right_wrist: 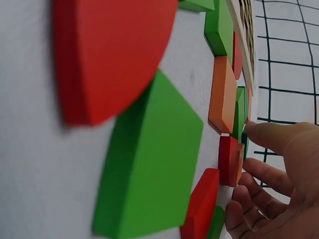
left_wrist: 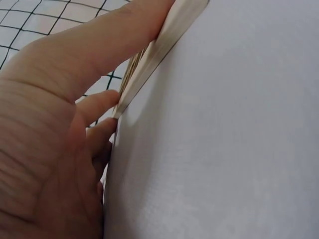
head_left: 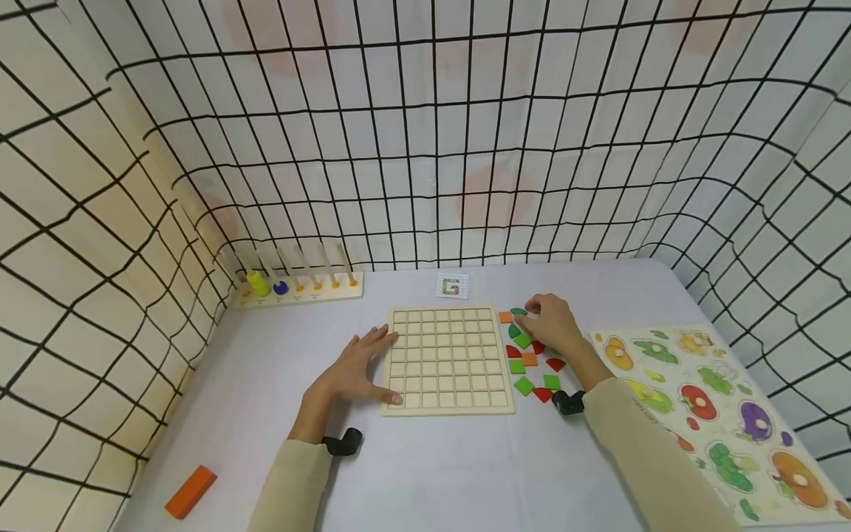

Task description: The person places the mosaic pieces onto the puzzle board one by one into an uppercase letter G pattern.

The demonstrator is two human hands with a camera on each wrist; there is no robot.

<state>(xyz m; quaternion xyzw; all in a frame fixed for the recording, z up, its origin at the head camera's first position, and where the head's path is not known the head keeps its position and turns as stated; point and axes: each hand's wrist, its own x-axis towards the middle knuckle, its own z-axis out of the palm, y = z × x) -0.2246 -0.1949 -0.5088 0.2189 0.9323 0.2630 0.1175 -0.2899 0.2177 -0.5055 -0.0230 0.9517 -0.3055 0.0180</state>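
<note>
- Fingers (head_left: 379,341) of the left hand (head_left: 352,369) lie straight and flat, tips on the left edge of the grid board (head_left: 447,360); nothing is gripped. The left wrist view confirms the thumb along the board's edge and the fingers against it.
- Right hand (head_left: 553,322) sits over the tile pile (head_left: 530,360), just right of the board. Its fingers curl down among the pieces; the right wrist view shows the fingertips (right_wrist: 259,132) against a green tile (right_wrist: 241,117) and a red tile (right_wrist: 229,159), but whether one is pinched cannot be told for sure.
- Key relation: the tiles lie directly under and toward the wrist from the right hand, with the board touching the pile's left side. The right hand is plainly the nearer; the left is a board's width away.
- Also present: a card (head_left: 453,286) behind the board, a peg rack (head_left: 299,284) far left, a fruit puzzle (head_left: 711,406) on the right, an orange block (head_left: 190,491) near left.
</note>
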